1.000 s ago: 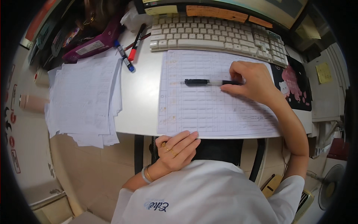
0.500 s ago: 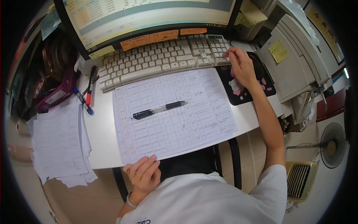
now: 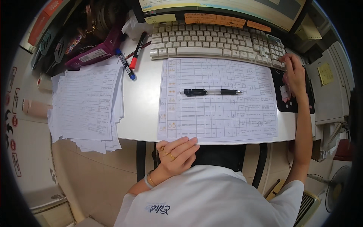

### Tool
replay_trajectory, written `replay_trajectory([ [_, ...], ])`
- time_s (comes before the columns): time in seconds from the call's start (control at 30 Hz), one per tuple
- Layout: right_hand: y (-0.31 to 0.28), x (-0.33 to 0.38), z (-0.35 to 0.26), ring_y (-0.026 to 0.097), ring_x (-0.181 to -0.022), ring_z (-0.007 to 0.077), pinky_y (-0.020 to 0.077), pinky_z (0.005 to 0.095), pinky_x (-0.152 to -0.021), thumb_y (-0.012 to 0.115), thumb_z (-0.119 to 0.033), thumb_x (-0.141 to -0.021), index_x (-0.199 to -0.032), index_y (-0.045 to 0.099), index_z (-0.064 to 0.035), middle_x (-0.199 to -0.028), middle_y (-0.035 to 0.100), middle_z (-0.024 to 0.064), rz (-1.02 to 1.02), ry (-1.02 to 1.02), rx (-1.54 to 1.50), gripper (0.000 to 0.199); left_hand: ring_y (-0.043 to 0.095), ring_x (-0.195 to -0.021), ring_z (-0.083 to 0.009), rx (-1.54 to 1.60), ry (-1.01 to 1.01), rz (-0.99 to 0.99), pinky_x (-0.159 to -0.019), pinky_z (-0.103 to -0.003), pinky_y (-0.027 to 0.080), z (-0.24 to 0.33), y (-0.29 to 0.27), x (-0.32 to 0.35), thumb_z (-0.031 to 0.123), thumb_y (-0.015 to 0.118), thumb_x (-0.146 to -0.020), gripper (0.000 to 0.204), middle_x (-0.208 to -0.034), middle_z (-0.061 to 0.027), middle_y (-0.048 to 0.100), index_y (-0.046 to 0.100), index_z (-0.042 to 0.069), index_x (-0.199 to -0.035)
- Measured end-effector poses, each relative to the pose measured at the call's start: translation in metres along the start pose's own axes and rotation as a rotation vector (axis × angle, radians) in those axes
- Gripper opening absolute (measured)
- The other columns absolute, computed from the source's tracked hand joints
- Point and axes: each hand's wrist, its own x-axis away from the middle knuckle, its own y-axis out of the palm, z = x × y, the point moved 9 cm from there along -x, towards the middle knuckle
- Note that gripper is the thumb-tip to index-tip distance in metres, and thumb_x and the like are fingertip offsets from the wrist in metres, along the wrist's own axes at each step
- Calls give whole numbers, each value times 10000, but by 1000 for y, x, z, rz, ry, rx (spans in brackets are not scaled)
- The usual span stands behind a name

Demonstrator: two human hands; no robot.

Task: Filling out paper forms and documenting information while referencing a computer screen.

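A black-and-clear pen (image 3: 211, 92) lies across the printed table sheets (image 3: 219, 123), its tip pointing right. At the sheets' near edge, my left hand (image 3: 177, 155) rests its fingertips by the desk's rim; its fingers are slightly bent and hold nothing I can see. My right hand (image 3: 295, 75) is over the right end of the white keyboard (image 3: 211, 41). Its fingers are bent at the number keys and the hand looks empty. Partly beneath that hand and wrist is a black mouse pad (image 3: 284, 96) with a pink cartoon bear.
Left of the sheets are a blue marker (image 3: 125, 64), a black-and-red marker (image 3: 137, 50) and a stack of papers (image 3: 87, 102) overhanging the desk. A monitor (image 3: 261, 9) stands behind the keyboard. A pale printer-like machine (image 3: 328, 89) is at right; a fan (image 3: 336, 193) stands below it.
The view has swung left, so the desk appears further right and more of the left side shows. My right hand stays at the number keys; my left remains at the desk's edge.
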Motion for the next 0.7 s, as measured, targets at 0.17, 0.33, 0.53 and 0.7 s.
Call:
replay_trajectory([
  [0.17, -9, 1, -9, 642, -933, 234, 480, 321, -833, 493, -160, -976, -1020, 611, 2, -1009, 656, 121, 133, -95, 130, 206, 578, -1039, -81, -1, 1, 0, -842, -295, 304, 0, 0, 0, 56, 732, -676, 315, -1132, 83, 678, 719, 182, -964],
  [0.33, -14, 5, -5, 635, -938, 228, 481, 317, -821, 510, -145, -967, -1046, 617, -19, -972, 650, 112, 80, -141, 182, 184, 578, -1037, -83, 1, -4, -1, -842, -296, 304, 0, -1, -1, 55, 732, -675, 309, -1129, 82, 680, 723, 182, -957],
  [0.53, -4, -2, -13, 622, -942, 249, 465, 331, -847, 509, -165, -966, -1043, 623, -26, -1043, 635, 109, 117, -148, 53, 195, 578, -1036, -86, 6, -3, 3, -844, -296, 304, 1, 0, -1, 53, 732, -665, 313, -1123, 81, 683, 726, 178, -953],
  [0.7, -5, 2, -19, 613, -977, 261, 429, 343, -907, 503, -166, -969, -1053, 621, -38, -1073, 622, 104, 108, -183, 153, 194, 578, -1034, -87, 6, -11, -6, -849, -296, 304, 0, 0, -1, 47, 731, -659, 313, -1122, 82, 684, 727, 179, -943],
])
